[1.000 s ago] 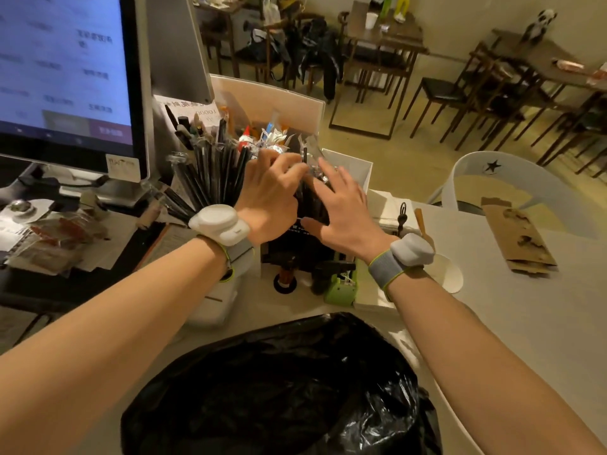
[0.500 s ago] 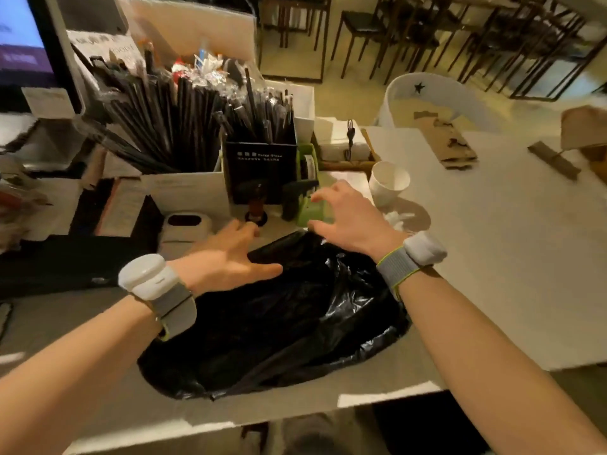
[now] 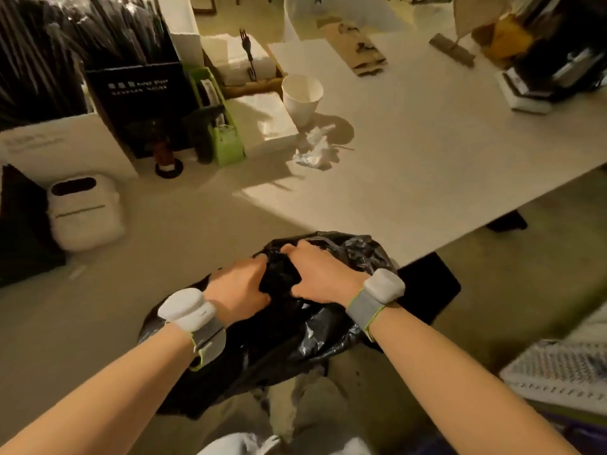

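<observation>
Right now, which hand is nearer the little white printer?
Left. The left hand grips the black bag right of the printer; the right hand grips it further right.

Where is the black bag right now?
Low in the middle of the head view, the bag hangs over the table's near edge, its top bunched between the left hand and right hand.

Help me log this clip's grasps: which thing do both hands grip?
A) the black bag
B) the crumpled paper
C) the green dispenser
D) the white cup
A: the left hand and the right hand both curl their fingers into the black bag; the cup stands far off, untouched.
</observation>
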{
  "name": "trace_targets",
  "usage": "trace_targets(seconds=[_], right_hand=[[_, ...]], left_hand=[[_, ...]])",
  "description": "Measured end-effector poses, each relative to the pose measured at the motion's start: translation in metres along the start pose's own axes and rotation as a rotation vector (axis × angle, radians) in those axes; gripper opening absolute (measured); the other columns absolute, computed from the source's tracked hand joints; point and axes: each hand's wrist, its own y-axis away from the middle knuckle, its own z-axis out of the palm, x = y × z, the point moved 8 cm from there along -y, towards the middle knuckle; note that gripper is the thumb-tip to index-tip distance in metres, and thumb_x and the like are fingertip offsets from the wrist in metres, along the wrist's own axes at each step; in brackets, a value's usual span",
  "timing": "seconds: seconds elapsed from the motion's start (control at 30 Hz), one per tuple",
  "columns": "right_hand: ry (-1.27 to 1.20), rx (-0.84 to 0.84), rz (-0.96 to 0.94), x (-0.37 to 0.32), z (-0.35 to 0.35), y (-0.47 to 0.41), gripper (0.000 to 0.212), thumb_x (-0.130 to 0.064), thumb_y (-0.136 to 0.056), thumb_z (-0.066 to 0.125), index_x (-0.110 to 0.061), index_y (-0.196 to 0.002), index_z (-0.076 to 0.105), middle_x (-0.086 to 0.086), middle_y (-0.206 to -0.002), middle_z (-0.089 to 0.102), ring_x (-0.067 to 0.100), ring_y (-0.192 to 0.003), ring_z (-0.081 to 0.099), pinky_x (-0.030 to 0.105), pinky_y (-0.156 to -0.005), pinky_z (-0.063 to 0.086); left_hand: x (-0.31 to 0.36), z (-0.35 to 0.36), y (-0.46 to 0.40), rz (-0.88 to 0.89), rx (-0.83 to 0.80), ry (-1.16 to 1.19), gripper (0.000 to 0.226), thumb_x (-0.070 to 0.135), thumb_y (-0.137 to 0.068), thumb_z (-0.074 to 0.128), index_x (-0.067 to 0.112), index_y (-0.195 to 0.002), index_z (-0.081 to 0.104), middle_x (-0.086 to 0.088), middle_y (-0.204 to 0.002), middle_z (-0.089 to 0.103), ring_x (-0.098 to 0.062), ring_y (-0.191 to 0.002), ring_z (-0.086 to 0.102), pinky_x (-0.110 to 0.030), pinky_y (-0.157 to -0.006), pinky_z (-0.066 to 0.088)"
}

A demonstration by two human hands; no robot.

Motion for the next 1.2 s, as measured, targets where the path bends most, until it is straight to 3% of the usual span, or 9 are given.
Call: trace_targets(seconds=[0.07, 0.23, 0.4, 0.53, 0.67, 0.73, 0.83, 1.0, 1.2], right_hand=[[-0.082, 0.061, 0.053, 0.031, -0.001, 0.019, 0.063, -0.012, -0.082, 0.062, -0.016, -0.139, 0.035, 0.011, -0.114, 0.048, 0.038, -0.105, 0.053, 0.049, -0.083, 0.050], [-0.295, 0.217, 0.156, 0.099, -0.013, 0.058, 0.053, -0.010, -0.084, 0.059, -0.013, -0.134, 0.044, 0.012, -0.119, 0.050, 0.034, -0.113, 0.049, 0.041, -0.086, 0.046], [-0.553, 0.418, 0.359, 0.215, -0.015, 0.117, 0.063, -0.020, -0.088, 0.061, -0.017, -0.145, 0.033, 0.009, -0.151, 0.036, 0.027, -0.142, 0.028, 0.034, -0.112, 0.026], [-0.775, 0.536, 0.392, 0.267, -0.002, 0.135, 0.065, -0.012, -0.086, 0.059, -0.021, -0.145, 0.033, 0.005, -0.150, 0.040, 0.021, -0.139, 0.033, 0.020, -0.104, 0.024], [-0.892, 0.454, 0.434, 0.340, 0.035, 0.141, 0.069, -0.009, -0.087, 0.056, -0.019, -0.148, 0.028, 0.006, -0.154, 0.033, 0.024, -0.143, 0.027, 0.032, -0.116, 0.024], [-0.900, 0.384, 0.454, 0.370, 0.053, 0.140, 0.069, -0.009, -0.087, 0.056, -0.015, -0.149, 0.027, 0.008, -0.156, 0.029, 0.025, -0.145, 0.025, 0.030, -0.116, 0.022], [-0.918, 0.300, 0.478, 0.405, 0.078, 0.128, 0.064, -0.009, -0.090, 0.054, -0.010, -0.148, 0.028, 0.011, -0.156, 0.030, 0.025, -0.144, 0.026, 0.022, -0.109, 0.020], [-0.905, 0.162, 0.573, 0.442, 0.133, 0.097, 0.047, -0.013, -0.088, 0.054, -0.006, -0.134, 0.045, 0.020, -0.129, 0.055, 0.038, -0.118, 0.053, 0.030, -0.087, 0.042], [-0.915, 0.050, 0.539, 0.456, 0.181, 0.071, 0.057, -0.011, -0.088, 0.055, -0.017, -0.143, 0.040, 0.018, -0.142, 0.048, 0.040, -0.127, 0.047, 0.040, -0.103, 0.044]], left_hand=[[0.037, 0.017, -0.017, 0.045, -0.087, 0.128, 0.028, 0.024, -0.079, 0.062, 0.012, -0.103, 0.052, -0.008, -0.101, 0.063, -0.026, -0.087, 0.060, -0.037, -0.073, 0.051], [0.102, 0.037, -0.047, 0.054, -0.165, 0.432, 0.018, 0.017, -0.081, 0.062, 0.014, -0.097, 0.055, -0.011, -0.087, 0.068, -0.024, -0.056, 0.069, -0.039, -0.054, 0.061], [0.204, 0.067, -0.078, 0.084, -0.185, 0.608, 0.035, 0.015, -0.079, 0.067, 0.013, -0.113, 0.056, -0.014, -0.094, 0.070, -0.031, -0.078, 0.073, -0.050, -0.073, 0.061], [0.256, 0.093, -0.096, 0.143, -0.204, 0.574, 0.059, 0.029, -0.069, 0.063, 0.021, -0.127, 0.052, -0.002, -0.111, 0.068, -0.023, -0.098, 0.067, -0.047, -0.089, 0.056], [0.307, 0.156, -0.130, 0.135, -0.280, 0.496, 0.076, 0.032, -0.068, 0.060, 0.022, -0.141, 0.041, -0.005, -0.126, 0.062, -0.023, -0.108, 0.064, -0.048, -0.099, 0.050], [0.315, 0.183, -0.148, 0.088, -0.308, 0.456, 0.084, 0.032, -0.067, 0.057, 0.019, -0.146, 0.034, -0.007, -0.131, 0.059, -0.023, -0.112, 0.062, -0.046, -0.102, 0.047], [0.307, 0.214, -0.169, 0.026, -0.343, 0.379, 0.077, 0.025, -0.078, 0.059, 0.017, -0.148, 0.029, -0.009, -0.140, 0.052, -0.024, -0.118, 0.057, -0.040, -0.104, 0.046], [0.284, 0.262, -0.205, -0.035, -0.355, 0.204, 0.067, 0.019, -0.089, 0.054, 0.022, -0.150, 0.025, -0.011, -0.150, 0.042, -0.030, -0.131, 0.046, -0.032, -0.108, 0.037], [0.265, 0.306, -0.220, -0.115, -0.383, 0.194, 0.065, 0.015, -0.091, 0.053, 0.017, -0.149, 0.026, -0.014, -0.147, 0.044, -0.033, -0.133, 0.043, -0.024, -0.097, 0.032]])
